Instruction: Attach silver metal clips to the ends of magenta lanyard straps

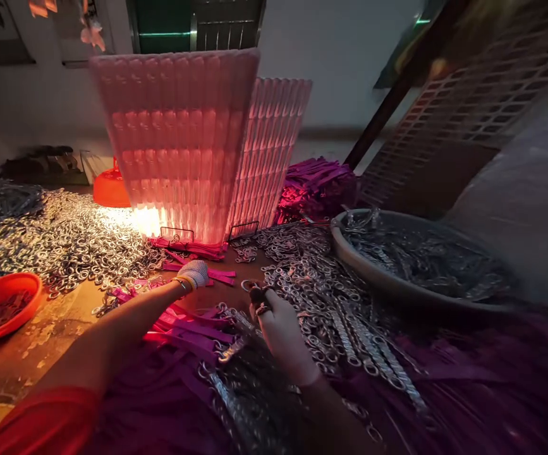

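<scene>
My left hand (194, 273), in a pale knit glove, reaches forward with its fingers curled down over magenta straps (221, 277). What it grips, if anything, is hidden beneath it. Dark covers sit on the fingertips of my right hand (280, 325), which pinches a metal ring (249, 285) just above the table. Below my wrists lies a bundle of magenta straps (186, 328) with metal clasps at their ends. Metal chains with end rings (349, 328) spread out to the right of my right hand.
A lit orange-red lamp (111, 188) shines over heaped metal clasps (74, 234). Translucent ribbed panels (179, 139) stand behind my hands. An orange bowl (34, 300) is at left. On the right is a large grey basin (349, 253) of metal pieces, near more magenta straps (321, 183).
</scene>
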### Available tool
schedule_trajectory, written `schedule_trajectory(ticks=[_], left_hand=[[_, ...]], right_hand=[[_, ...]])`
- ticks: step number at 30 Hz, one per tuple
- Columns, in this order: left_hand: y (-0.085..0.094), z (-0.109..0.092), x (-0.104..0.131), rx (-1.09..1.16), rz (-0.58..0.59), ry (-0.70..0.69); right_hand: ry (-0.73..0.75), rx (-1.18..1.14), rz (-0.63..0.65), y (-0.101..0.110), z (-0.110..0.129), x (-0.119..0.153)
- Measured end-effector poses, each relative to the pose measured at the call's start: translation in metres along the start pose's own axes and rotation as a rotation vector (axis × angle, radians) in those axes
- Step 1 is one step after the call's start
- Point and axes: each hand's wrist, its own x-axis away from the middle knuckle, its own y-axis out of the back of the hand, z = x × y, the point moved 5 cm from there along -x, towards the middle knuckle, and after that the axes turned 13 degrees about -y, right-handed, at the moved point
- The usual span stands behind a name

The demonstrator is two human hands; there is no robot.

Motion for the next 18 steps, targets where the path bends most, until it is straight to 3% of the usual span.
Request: schedule_trajectory(ticks=[4, 7, 12, 18], left_hand=[[-0.025, 0.021, 0.004, -0.115, 0.013, 0.063], [-0.028, 0.026, 0.011, -0.109, 0.008, 0.052], [-0.002, 0.01, 0.029, 0.021, 0.046, -0.007], [0.036, -0.011, 0.102, 0.254, 0.09, -0.024]], right_hand=[[0.016, 0.136, -0.055, 0.01, -0.019, 0.011], [0.071, 0.185, -0.115, 0.014, -0.018, 0.013], [0.155, 0.164, -0.062, 0.002, 0.005, 0.013], [0.219, 0.309, 0.064, -0.027, 0.041, 0.017]])
